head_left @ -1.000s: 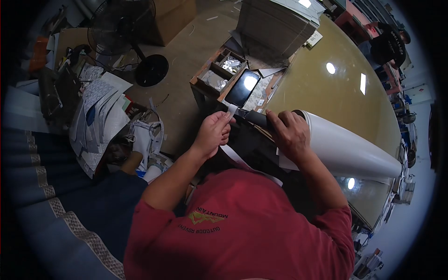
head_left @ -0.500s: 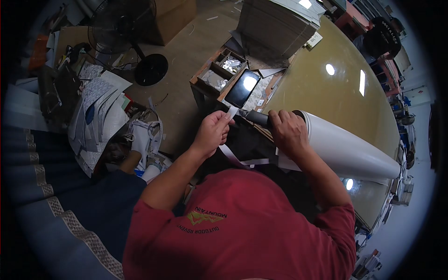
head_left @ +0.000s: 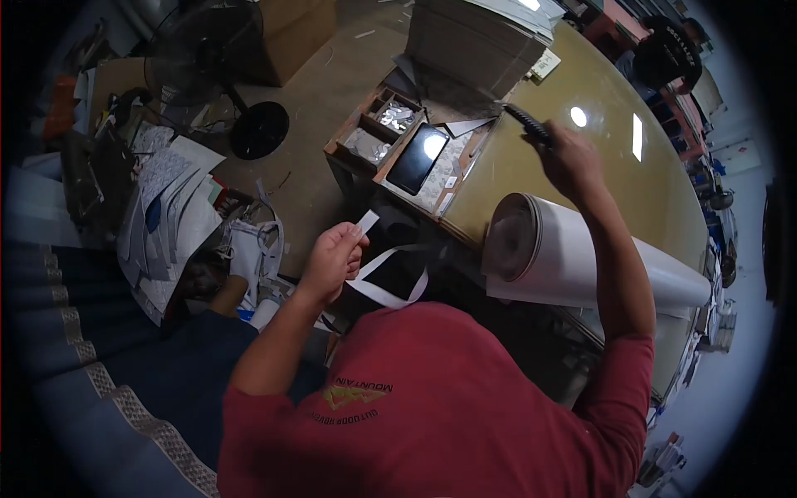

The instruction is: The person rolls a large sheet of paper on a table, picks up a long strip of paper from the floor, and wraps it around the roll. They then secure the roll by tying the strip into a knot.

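**Head view.** Single head-worn wide-angle camera, its picture ringed by a dark circular border. The lens looks steeply down and forward over the wearer's red cotton shirt (head_left: 432, 398), which fills the near lower field. The left hand (head_left: 332, 259), pinching a white paper strip (head_left: 366, 221), lies close at centre. The right hand (head_left: 573, 158), closed on a black-handled tool (head_left: 527, 124), lies farther out above the glossy olive-yellow bench (head_left: 672, 183). The tan concrete floor (head_left: 332, 91) occupies the upper left.

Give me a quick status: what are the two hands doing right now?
Left hand shut on white strip, clear of the table. Right hand shut on black-handled tool, above the table. White roll on the table edge; nothing blocking.
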Demonstrator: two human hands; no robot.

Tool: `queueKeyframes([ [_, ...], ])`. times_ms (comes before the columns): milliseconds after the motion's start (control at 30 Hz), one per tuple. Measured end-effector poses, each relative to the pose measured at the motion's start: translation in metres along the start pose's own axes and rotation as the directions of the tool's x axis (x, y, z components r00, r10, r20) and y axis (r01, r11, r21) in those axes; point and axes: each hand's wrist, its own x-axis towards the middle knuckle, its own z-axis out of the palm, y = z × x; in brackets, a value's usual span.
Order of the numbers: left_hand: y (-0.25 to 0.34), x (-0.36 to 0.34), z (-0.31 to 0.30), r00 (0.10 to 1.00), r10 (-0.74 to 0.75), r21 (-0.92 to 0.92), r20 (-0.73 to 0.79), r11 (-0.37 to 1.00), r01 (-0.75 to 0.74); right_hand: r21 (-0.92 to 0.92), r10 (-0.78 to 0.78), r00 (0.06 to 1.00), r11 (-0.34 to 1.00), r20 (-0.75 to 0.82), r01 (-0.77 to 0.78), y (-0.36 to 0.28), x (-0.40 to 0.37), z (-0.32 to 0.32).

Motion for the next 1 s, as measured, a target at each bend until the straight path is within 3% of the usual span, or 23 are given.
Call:
queueKeyframes([
  [67,0.007,0.003,0.011,0.999,0.038,-0.012,-0.002,0.999,-0.038,0.111,-0.126,0.992,0.986,0.018,0.123,-0.015,0.008,0.012],
  [133,0.002,0.002,0.021,0.996,0.071,-0.059,-0.045,0.996,-0.073,0.211,-0.154,0.988,0.966,0.010,0.148,-0.018,0.014,0.028],
  [200,-0.003,-0.001,0.024,0.993,0.110,-0.055,-0.048,0.992,-0.113,0.693,-0.047,0.993,0.720,0.104,-0.038,-0.031,0.017,0.038],
  [233,-0.006,-0.003,0.025,0.990,0.115,-0.060,-0.075,0.991,-0.120,0.702,-0.072,0.991,0.711,0.111,-0.027,-0.036,0.017,0.047],
  [300,-0.015,-0.004,0.024,0.958,0.279,0.124,-0.073,0.955,-0.269,0.912,-0.117,0.969,0.377,0.219,-0.160,-0.038,0.016,0.060],
  [333,-0.022,-0.003,0.019,0.930,0.349,0.251,-0.113,0.916,-0.314,0.915,-0.131,0.966,0.372,0.221,-0.159,-0.040,0.015,0.060],
  [367,-0.026,-0.003,0.018,0.928,0.352,0.251,-0.125,0.916,-0.314,0.904,-0.146,0.948,0.370,0.284,-0.213,-0.042,0.013,0.057],
  [433,-0.031,-0.004,0.018,0.820,0.561,0.544,-0.118,0.727,-0.419,0.889,-0.166,0.923,0.371,0.349,-0.269,-0.045,0.013,0.056],
  [533,-0.030,-0.011,0.024,0.805,0.575,0.613,-0.144,0.691,-0.383,0.808,-0.095,0.889,0.467,0.449,-0.358,-0.050,0.018,0.062],
  [600,-0.037,-0.010,0.022,0.813,0.564,0.585,-0.143,0.711,-0.390,0.734,-0.078,0.893,0.604,0.443,-0.311,-0.050,0.025,0.064],
  [667,-0.044,-0.006,0.020,0.822,0.556,0.551,-0.124,0.728,-0.408,0.698,-0.054,0.895,0.648,0.443,-0.306,-0.040,0.038,0.076],
  [767,-0.044,-0.011,0.019,0.869,0.436,0.430,-0.235,0.848,-0.310,0.656,-0.015,0.892,0.684,0.451,-0.320,-0.014,0.063,0.109],
  [833,-0.046,-0.012,0.019,0.882,0.406,0.376,-0.239,0.876,-0.302,0.547,-0.001,0.844,0.762,0.536,-0.346,-0.002,0.080,0.124],
  [1000,-0.049,-0.013,0.022,0.891,0.373,0.282,-0.259,0.911,-0.300,0.538,0.082,0.819,0.716,0.568,-0.444,0.031,0.132,0.178],
])
